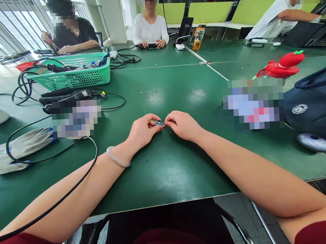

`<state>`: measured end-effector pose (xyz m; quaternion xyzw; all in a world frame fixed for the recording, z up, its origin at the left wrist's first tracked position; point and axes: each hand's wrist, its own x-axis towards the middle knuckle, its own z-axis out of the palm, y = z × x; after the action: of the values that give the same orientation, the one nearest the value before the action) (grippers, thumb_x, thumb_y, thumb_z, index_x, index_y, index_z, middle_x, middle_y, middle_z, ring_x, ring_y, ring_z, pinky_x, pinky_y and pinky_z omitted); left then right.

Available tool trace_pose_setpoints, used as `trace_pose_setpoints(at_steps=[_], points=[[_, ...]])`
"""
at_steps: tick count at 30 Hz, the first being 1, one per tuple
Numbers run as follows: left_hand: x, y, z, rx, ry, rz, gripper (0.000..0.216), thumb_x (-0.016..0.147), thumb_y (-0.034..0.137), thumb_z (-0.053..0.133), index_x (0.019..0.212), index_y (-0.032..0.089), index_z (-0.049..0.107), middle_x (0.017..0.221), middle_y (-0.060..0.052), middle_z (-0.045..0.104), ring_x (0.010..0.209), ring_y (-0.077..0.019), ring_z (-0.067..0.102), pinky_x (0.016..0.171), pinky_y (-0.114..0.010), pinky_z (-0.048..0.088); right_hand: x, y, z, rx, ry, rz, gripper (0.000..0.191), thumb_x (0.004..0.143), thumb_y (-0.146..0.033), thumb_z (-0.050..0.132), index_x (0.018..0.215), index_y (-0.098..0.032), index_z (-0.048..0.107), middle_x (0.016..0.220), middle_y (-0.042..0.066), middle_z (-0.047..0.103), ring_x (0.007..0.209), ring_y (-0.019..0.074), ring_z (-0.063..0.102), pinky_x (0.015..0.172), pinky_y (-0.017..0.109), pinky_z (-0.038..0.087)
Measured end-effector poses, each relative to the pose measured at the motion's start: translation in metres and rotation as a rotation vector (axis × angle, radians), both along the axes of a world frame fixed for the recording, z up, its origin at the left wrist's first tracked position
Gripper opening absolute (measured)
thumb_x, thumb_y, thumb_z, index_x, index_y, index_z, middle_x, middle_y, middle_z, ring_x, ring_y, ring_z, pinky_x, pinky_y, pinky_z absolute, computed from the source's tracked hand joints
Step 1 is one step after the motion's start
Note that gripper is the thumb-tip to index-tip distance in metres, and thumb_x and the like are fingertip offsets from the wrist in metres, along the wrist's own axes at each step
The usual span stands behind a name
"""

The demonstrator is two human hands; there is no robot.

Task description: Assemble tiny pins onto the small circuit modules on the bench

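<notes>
I have my left hand [141, 130] and right hand [183, 125] pinched close together mid-frame, forearms [81, 188] slanting up from the lower corners.

Bright light from left, glare on tabletop [174, 181], pixelated patches

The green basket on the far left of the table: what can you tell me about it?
The basket is mint green, oblong and open-topped, with a solid-looking rim and walls full of small holes; it looks like plastic. It stands upright on the dark green table. Inside lie a dark item, too unclear to name, and something blue and grey, perhaps gloves. Black cables loop around its left end.
</notes>
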<state>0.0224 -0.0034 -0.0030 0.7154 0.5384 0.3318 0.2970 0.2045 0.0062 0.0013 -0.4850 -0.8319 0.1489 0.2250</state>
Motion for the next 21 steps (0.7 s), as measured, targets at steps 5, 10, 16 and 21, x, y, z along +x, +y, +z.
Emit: trace_pose_setpoints(at_steps=[5,10,16,21], points=[[0.002,-0.002,0.002,-0.001,-0.007,-0.011,0.029,0.064,0.034,0.077,0.083,0.020,0.061,0.076,0.000,0.066,0.070,-0.0143,0.059,0.068,-0.028,0.046,-0.001,-0.004,0.001,0.043,0.177,0.034,0.013,0.086,-0.017,0.055,0.076,-0.018,0.062,0.079,0.002,0.060,0.072,0.0139,0.052,0.067,0.026,0.038],[0.002,-0.001,0.001,0.006,-0.039,-0.042,0.033,0.062,0.036,0.079,0.080,0.020,0.057,0.078,0.000,0.065,0.072,-0.0144,0.059,0.070,-0.029,0.046,-0.004,-0.008,0.002,0.049,0.195,0.106,0.011,0.086,-0.020,0.056,0.077,-0.018,0.062,0.079,0.002,0.059,0.071,0.0134,0.051,0.068,0.026,0.038],[0.002,0.000,0.000,-0.016,-0.083,-0.075,0.032,0.061,0.034,0.079,0.080,0.019,0.057,0.076,0.001,0.065,0.070,-0.0136,0.058,0.067,-0.028,0.046,-0.003,-0.008,0.005,0.012,0.209,0.073,0.009,0.084,-0.025,0.058,0.078,-0.019,0.059,0.077,0.001,0.058,0.064,0.0120,0.048,0.064,0.026,0.036],[0.002,-0.002,0.001,-0.009,-0.023,-0.036,0.030,0.063,0.033,0.078,0.081,0.020,0.058,0.077,0.000,0.066,0.071,-0.0144,0.059,0.070,-0.029,0.047,0.013,-0.001,0.009,-0.068,0.138,0.071,0.005,0.082,-0.022,0.058,0.080,-0.019,0.061,0.073,-0.002,0.058,0.060,0.0105,0.046,0.061,0.025,0.034]])
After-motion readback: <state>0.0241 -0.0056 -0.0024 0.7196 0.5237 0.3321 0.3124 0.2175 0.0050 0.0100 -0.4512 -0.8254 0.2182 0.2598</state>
